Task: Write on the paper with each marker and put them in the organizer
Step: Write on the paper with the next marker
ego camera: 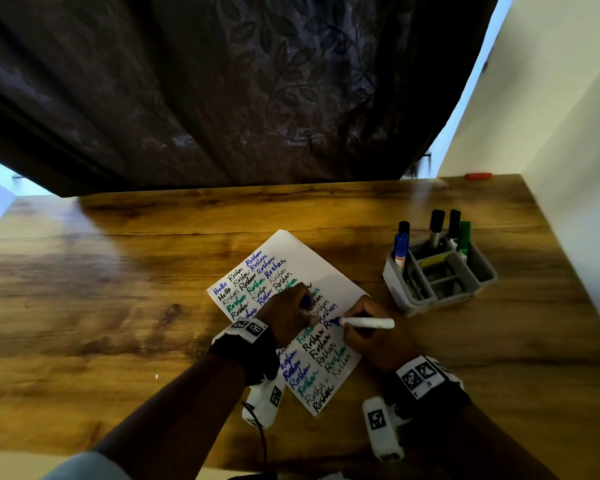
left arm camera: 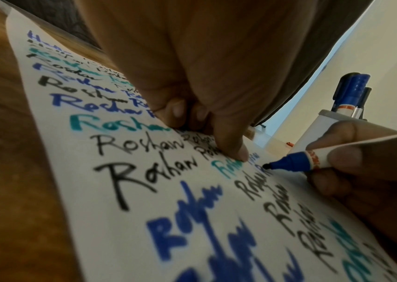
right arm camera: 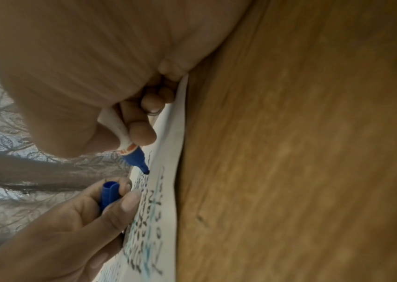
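Note:
A white paper [ego camera: 302, 251] covered with blue, green and black words lies tilted on the wooden table [ego camera: 118, 271]. My right hand [ego camera: 368, 327] grips an uncapped blue marker [ego camera: 368, 322] with a white barrel, its tip [left arm camera: 266, 166] touching the paper [left arm camera: 110, 190]. My left hand [ego camera: 288, 313] rests on the sheet and holds the blue cap [right arm camera: 109, 194] between curled fingers, one fingertip [left arm camera: 238, 152] pressing the paper. A grey organizer [ego camera: 440, 275] at the right holds several capped markers, black, blue [ego camera: 400, 249] and green.
A dark leaf-patterned curtain [ego camera: 222, 91] hangs behind the table. A cream wall [ego camera: 551, 133] borders the right side. A small red object [ego camera: 478, 176] lies at the far right corner of the table. Bare wood spreads to the left of the paper.

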`<state>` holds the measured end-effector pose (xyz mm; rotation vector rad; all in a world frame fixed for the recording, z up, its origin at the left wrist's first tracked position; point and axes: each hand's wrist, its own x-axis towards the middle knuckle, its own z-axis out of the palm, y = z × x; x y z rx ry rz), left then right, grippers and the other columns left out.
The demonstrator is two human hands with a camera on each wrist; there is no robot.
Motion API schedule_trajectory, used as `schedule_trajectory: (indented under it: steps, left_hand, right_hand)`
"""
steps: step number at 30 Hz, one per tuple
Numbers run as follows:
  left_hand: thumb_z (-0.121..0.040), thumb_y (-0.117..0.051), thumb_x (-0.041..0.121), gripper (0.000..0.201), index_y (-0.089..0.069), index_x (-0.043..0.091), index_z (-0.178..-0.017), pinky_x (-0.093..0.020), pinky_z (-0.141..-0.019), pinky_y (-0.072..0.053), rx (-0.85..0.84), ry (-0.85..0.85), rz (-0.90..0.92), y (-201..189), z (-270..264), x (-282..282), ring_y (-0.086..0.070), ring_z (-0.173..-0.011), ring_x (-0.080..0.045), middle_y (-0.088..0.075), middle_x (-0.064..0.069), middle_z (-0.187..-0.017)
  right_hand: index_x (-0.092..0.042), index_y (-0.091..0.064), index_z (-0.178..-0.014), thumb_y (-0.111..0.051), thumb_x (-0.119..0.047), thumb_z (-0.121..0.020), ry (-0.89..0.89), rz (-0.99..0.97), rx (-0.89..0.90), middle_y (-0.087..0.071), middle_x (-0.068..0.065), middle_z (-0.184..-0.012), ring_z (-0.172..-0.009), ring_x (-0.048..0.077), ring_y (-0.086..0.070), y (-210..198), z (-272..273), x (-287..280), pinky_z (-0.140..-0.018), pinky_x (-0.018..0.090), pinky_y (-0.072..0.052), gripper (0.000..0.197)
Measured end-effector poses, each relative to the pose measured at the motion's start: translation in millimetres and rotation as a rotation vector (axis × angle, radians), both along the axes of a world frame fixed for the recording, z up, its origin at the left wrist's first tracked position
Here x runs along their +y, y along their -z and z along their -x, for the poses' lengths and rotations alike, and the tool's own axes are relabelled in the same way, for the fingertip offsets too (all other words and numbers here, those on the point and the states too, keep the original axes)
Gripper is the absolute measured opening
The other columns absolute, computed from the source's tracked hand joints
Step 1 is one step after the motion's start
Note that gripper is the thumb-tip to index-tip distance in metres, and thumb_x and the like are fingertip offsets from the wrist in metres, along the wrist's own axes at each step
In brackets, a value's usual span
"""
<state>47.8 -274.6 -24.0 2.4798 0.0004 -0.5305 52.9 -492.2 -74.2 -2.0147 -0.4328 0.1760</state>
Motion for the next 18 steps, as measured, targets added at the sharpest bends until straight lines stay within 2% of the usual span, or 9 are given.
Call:
schedule_trajectory:
  steps: [6, 11, 12, 15, 17, 18]
  left_hand:
    - [-0.087, -0.070, 0.033, 0.028, -0.052, 0.017, -0.103, -0.027, -0.075, -0.041, -0.008, 0.006, 0.002, -0.9, -0.1, -0.4, -0.056, -0.089, -0.018, -0.058, 0.001, -0.098]
    - [-0.087, -0.070, 0.032, 0.028, -0.052, 0.017, -0.104, -0.026, -0.074, -0.041, -0.009, 0.006, 0.006, -2.2, 0.4, -1.5, -0.056, -0.087, -0.016, -0.057, 0.002, -0.097]
    - [-0.088, -0.069, 0.031, 0.028, -0.052, 0.016, -0.104, -0.026, -0.073, -0.040, -0.013, 0.007, 0.005, -2.5, 0.7, -1.9, -0.055, -0.085, -0.016, -0.056, 0.002, -0.096]
    - [-0.089, -0.069, 0.030, 0.028, -0.052, 0.014, -0.105, -0.026, -0.073, -0.038, -0.022, 0.004, 0.007, -3.2, 0.4, -2.5, -0.053, -0.084, -0.015, -0.055, 0.002, -0.094]
    - [-0.089, -0.069, 0.030, 0.028, -0.052, 0.014, -0.105, -0.026, -0.074, -0.039, -0.017, 0.003, 0.009, -3.0, 0.1, -2.9, -0.053, -0.085, -0.015, -0.055, 0.003, -0.094]
    - [-0.088, -0.069, 0.030, 0.028, -0.052, 0.015, -0.105, -0.026, -0.074, -0.039, -0.016, 0.001, 0.010, -2.8, 0.0, -3.1, -0.054, -0.085, -0.015, -0.055, 0.003, -0.094]
  right_hand:
    - [-0.011, -0.067, -0.083, -0.061, -0.042, -0.070, 0.061, -0.009, 0.001, -0.068, 0.005, -0.079, -0.073, 0.020, -0.064, 3.2, 0.4, 2.0, -0.065, 0.042, -0.057, 0.033]
    - [-0.006, -0.068, -0.086, -0.062, -0.042, -0.072, 0.070, -0.012, 0.015, -0.069, 0.009, -0.082, -0.073, 0.019, -0.064, 3.0, -0.2, 1.4, -0.068, 0.029, -0.056, 0.038]
    - [-0.007, -0.068, -0.086, -0.064, -0.038, -0.073, 0.070, 0.009, 0.013, -0.069, 0.008, -0.081, -0.073, 0.018, -0.064, 0.3, 0.8, 2.5, -0.067, 0.027, -0.055, 0.034]
    - [-0.008, -0.067, -0.085, -0.072, -0.022, -0.074, 0.088, 0.050, 0.036, -0.064, -0.003, -0.074, -0.064, 0.012, -0.060, 0.3, 1.4, 0.9, -0.058, 0.011, -0.048, 0.019]
    - [-0.009, -0.067, -0.086, -0.074, -0.017, -0.076, 0.077, 0.075, 0.041, -0.065, -0.003, -0.074, -0.062, 0.008, -0.059, -0.7, 1.1, 0.3, -0.057, 0.009, -0.046, 0.014]
    - [-0.009, -0.067, -0.085, -0.073, -0.020, -0.077, 0.087, 0.064, 0.035, -0.067, 0.000, -0.076, -0.065, 0.012, -0.061, 0.5, 0.7, 0.6, -0.059, 0.012, -0.048, 0.014]
